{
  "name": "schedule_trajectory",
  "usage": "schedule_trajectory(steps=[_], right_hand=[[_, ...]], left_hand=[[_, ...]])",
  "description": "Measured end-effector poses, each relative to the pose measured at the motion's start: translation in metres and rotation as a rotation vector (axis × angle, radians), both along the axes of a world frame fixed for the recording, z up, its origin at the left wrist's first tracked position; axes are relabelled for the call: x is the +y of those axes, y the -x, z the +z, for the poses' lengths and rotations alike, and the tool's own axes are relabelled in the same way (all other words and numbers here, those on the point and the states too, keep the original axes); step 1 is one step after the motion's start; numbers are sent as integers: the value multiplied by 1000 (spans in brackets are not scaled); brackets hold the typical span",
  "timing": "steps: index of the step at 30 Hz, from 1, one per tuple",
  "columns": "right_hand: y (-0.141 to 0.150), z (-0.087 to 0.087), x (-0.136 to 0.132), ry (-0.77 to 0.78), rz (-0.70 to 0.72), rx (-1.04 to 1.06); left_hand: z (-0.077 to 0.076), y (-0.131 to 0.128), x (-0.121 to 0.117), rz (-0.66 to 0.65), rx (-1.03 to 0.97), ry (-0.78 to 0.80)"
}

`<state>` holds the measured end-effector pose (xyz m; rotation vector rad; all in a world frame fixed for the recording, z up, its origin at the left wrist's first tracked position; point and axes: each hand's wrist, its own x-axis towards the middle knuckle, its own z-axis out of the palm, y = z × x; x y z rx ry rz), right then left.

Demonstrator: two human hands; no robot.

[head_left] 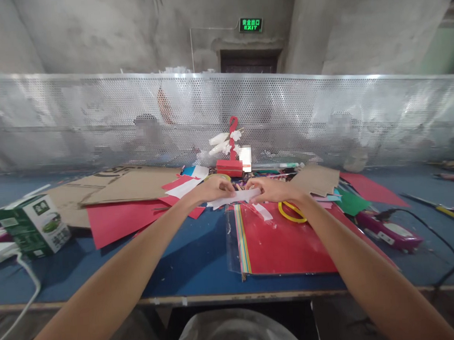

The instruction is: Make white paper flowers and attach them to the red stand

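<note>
My left hand [215, 189] and my right hand [269, 189] reach forward over the middle of the blue table. Between them stretches a strip of white paper [240, 196], pinched at its left end by the left fingers and at its right end by the right ones. Below the right hand, a smaller white paper piece [264, 212] lies on a clear-wrapped pack of red paper [290, 245]. The yellow-handled scissors [294, 218] rest on that pack beside my right wrist; their blades cannot be made out. Behind my hands stands a red paper piece with white flowers [226, 142].
Cardboard sheets [126, 187] and red paper [120, 222] cover the left side. A green-and-white carton [36, 226] stands at far left. To the right lie a purple power strip [391, 231] with a black cable and a yellow-handled tool [447, 212]. A perforated metal screen [303, 116] borders the back.
</note>
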<state>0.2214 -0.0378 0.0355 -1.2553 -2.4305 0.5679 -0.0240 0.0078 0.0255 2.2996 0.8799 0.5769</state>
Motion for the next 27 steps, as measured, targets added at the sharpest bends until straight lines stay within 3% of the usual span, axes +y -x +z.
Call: schedule_trajectory(steps=[7, 16, 27], right_hand=[[-11, -10, 14, 220, 33, 231], [-13, -9, 14, 240, 23, 332], [-11, -5, 12, 178, -47, 477]], left_hand=[[6, -1, -8, 16, -1, 70], [5, 0, -11, -82, -23, 222], [4, -4, -12, -81, -65, 246]])
